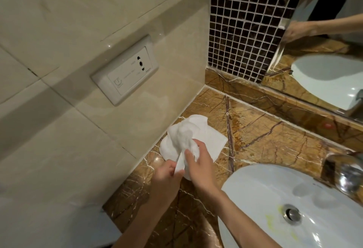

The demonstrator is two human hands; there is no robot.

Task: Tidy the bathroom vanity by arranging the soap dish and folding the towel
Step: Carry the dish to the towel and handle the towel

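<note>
A white towel point(182, 133) lies crumpled on the brown marble vanity top point(261, 135), close to the beige wall on the left. My left hand point(167, 175) pinches its near edge. My right hand point(200, 163) grips a bunched part of the towel just above the counter. Part of the towel lies flat to the right of my hands. No soap dish is in view.
A white sink basin point(265, 194) with a metal drain point(292, 213) sits to the right, a chrome faucet point(347, 173) above it. A wall socket plate point(125, 70) is on the beige tiles. Dark mosaic tiles point(241, 21) and a mirror point(330, 41) stand behind the counter.
</note>
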